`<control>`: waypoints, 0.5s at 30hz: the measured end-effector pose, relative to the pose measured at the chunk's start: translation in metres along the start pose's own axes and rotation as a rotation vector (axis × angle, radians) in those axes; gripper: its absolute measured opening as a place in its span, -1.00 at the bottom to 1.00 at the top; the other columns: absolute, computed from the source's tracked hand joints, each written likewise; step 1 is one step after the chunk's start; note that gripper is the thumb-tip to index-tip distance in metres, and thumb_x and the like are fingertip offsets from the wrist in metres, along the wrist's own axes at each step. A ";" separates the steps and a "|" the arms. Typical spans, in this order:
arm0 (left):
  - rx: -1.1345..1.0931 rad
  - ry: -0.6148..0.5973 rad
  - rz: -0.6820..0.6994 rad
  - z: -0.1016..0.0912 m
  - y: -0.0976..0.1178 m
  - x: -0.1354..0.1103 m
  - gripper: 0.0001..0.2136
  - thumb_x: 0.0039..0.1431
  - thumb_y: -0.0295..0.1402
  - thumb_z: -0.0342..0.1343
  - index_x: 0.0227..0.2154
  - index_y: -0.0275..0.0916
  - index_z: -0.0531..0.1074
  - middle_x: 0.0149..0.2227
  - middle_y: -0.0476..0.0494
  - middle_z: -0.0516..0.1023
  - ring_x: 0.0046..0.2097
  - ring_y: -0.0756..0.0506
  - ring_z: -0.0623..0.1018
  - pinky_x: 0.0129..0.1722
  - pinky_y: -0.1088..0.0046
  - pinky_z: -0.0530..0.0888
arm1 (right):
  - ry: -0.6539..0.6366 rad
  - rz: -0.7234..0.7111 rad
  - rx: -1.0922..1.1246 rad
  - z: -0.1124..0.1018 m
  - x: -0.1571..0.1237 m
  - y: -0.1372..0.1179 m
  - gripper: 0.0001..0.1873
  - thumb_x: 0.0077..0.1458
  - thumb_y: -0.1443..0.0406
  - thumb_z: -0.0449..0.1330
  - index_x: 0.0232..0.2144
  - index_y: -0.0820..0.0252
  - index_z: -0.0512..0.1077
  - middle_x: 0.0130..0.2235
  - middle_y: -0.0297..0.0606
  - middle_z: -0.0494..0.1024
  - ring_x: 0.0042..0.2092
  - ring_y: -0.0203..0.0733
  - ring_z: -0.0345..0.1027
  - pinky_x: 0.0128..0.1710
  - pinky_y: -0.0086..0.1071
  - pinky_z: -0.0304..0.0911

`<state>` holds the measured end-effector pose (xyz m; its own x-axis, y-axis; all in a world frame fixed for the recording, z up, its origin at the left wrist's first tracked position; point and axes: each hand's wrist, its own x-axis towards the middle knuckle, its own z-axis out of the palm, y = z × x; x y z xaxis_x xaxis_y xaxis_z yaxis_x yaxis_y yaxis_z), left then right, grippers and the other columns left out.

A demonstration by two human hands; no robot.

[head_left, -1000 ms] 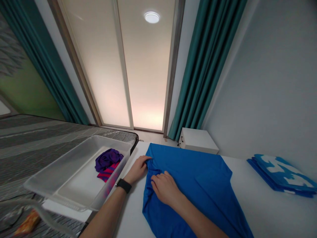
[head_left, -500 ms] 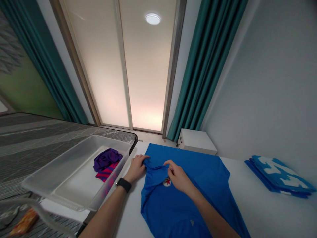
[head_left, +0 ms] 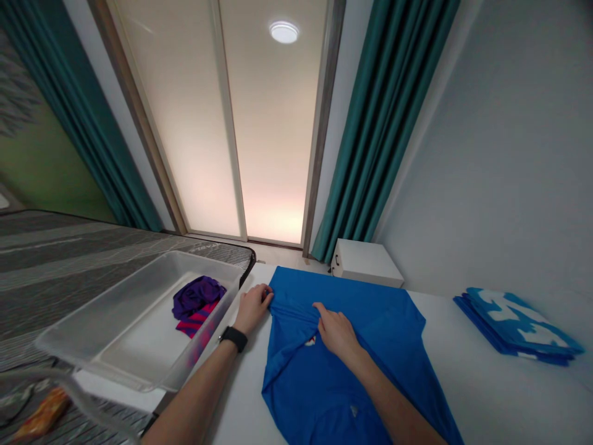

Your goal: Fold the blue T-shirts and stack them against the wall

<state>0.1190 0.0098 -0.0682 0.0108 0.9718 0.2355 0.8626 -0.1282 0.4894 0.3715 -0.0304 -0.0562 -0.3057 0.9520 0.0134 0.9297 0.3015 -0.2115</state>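
A blue short-sleeved shirt (head_left: 384, 334) lies spread on the white table, creased along its left side. Its small round badge, red and white, is partly covered by a fold. At the shirt's far left edge, my left hand (head_left: 252, 309), with a black watch on the wrist, has its fingers bent together on the cloth. My right hand (head_left: 339, 332) rests over the middle of the shirt, index finger stretched out to the left and touching the fabric. Its other fingers are curled loosely, and no cloth shows between them.
Left of the shirt stands a clear plastic bin (head_left: 115, 309) holding purple clothing (head_left: 198, 296) and a red-and-purple striped piece (head_left: 197, 322). Folded blue-and-white cloth (head_left: 519, 324) lies at the table's right. A white cabinet (head_left: 368, 261) stands beyond the far edge, beside a green curtain (head_left: 365, 154).
The raised fold between my hands has flattened, and the cloth now covers more of the badge. My left fingers have drawn in at the edge; my right hand has opened slightly.
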 end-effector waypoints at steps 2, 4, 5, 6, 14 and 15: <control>-0.007 0.022 0.009 -0.001 0.002 -0.004 -0.83 0.26 -0.32 -0.03 -0.24 -0.22 0.44 -0.25 -0.13 0.53 -0.22 -0.13 0.51 -0.20 0.35 0.31 | 0.006 0.006 0.009 0.002 0.001 0.001 -0.52 0.26 0.38 -0.10 0.20 0.11 0.20 -0.05 -0.15 0.56 -0.08 -0.09 0.47 -0.18 -0.33 0.19; -0.014 0.049 0.032 -0.002 0.004 -0.010 -0.84 0.25 -0.35 -0.05 -0.26 -0.22 0.42 -0.25 -0.14 0.52 -0.23 -0.13 0.50 -0.22 0.36 0.33 | 0.007 0.014 0.017 0.003 0.001 0.000 -0.54 0.27 0.35 -0.10 0.20 0.10 0.18 -0.02 -0.14 0.55 -0.07 -0.09 0.47 -0.21 -0.33 0.22; -0.017 0.061 0.047 -0.003 0.006 -0.013 -0.84 0.24 -0.36 -0.06 -0.27 -0.22 0.41 -0.26 -0.14 0.51 -0.23 -0.13 0.50 -0.22 0.36 0.33 | 0.010 0.020 0.022 0.003 0.000 -0.001 -0.56 0.28 0.32 -0.09 0.19 0.10 0.19 -0.01 -0.14 0.54 -0.06 -0.09 0.47 -0.21 -0.33 0.23; -0.020 0.068 0.062 -0.004 0.008 -0.017 -0.85 0.24 -0.37 -0.07 -0.29 -0.22 0.41 -0.28 -0.14 0.51 -0.24 -0.13 0.50 -0.23 0.36 0.34 | 0.013 0.028 0.028 0.003 0.000 -0.002 -0.59 0.29 0.29 -0.09 0.17 0.11 0.20 -0.01 -0.13 0.54 -0.06 -0.09 0.47 -0.20 -0.33 0.23; 0.039 -0.195 0.155 -0.022 0.033 -0.064 -0.78 0.28 -0.26 -0.06 -0.39 -0.19 0.42 -0.38 -0.10 0.55 -0.32 -0.13 0.50 -0.25 0.34 0.28 | 0.012 0.055 0.071 -0.002 0.000 -0.004 -0.72 0.28 0.17 -0.01 -0.02 0.14 0.27 -0.13 -0.15 0.58 -0.14 -0.04 0.50 -0.26 -0.32 0.23; 0.043 -0.217 0.176 -0.025 0.037 -0.072 -0.78 0.28 -0.24 -0.06 -0.39 -0.18 0.43 -0.37 -0.11 0.55 -0.30 -0.14 0.50 -0.23 0.33 0.28 | 0.011 0.045 0.076 -0.002 0.000 -0.003 -0.71 0.27 0.19 0.00 0.00 0.14 0.26 -0.11 -0.15 0.57 -0.13 -0.03 0.50 -0.26 -0.32 0.23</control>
<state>0.1375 -0.0694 -0.0462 0.2665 0.9556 0.1257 0.8586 -0.2947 0.4194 0.3689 -0.0313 -0.0536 -0.2608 0.9653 0.0131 0.9240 0.2536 -0.2861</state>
